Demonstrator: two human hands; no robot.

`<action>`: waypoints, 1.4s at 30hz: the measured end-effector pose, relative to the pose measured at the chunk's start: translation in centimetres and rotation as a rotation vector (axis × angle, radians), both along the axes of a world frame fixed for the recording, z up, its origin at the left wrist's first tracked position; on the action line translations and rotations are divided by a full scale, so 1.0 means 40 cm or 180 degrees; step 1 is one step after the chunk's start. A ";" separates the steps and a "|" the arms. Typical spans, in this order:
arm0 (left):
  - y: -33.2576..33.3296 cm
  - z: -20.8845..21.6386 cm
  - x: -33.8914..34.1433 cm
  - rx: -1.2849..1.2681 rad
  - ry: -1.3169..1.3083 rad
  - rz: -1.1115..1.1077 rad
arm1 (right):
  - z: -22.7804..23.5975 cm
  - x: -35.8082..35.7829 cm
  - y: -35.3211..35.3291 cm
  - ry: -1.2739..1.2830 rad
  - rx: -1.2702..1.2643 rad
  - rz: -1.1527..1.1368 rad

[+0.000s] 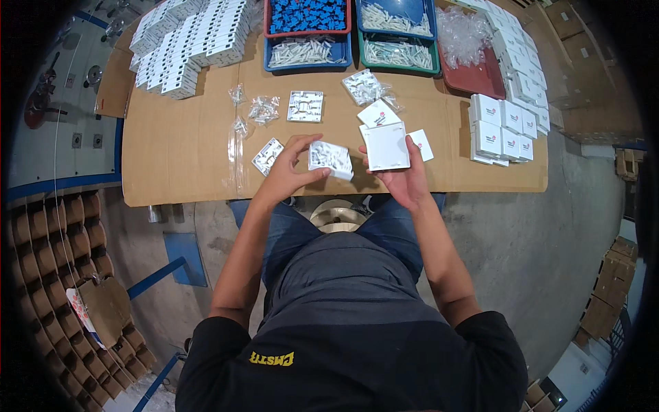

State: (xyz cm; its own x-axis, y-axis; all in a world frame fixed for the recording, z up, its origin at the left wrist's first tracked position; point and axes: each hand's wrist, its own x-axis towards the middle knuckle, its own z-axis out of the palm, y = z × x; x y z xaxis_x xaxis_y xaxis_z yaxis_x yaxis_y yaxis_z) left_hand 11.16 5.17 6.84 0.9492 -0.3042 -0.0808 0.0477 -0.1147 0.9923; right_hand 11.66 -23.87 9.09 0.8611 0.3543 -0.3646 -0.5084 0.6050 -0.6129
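My left hand (290,173) is closed on the edges of a white square switch-like unit (331,158), tilted, with small fittings on its face. Beside it, my right hand (406,180) grips a smooth white square plate (388,146) from below and along its right edge. Behind that plate lie a white square with a small red mark (377,113) and another white square (422,145), partly covered. A white square frame with fittings (268,156) rests by my left fingers, and a similar frame (305,106) lies farther back. Small clear bags of parts (263,108) are left of it.
Cardboard (185,151) covers the table. At the back stand a red tray (309,33) of blue pieces, a blue tray (309,67) and a green tray (401,70) of white pieces. White boxes are stacked at left (192,48) and right (487,139). A red-brown tray (484,81) holds clear bags.
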 end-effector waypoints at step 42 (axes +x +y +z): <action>-0.214 0.089 -0.061 -0.2269 0.1160 0.1558 | 0.042 -0.075 0.206 -0.2443 -0.3353 -0.0377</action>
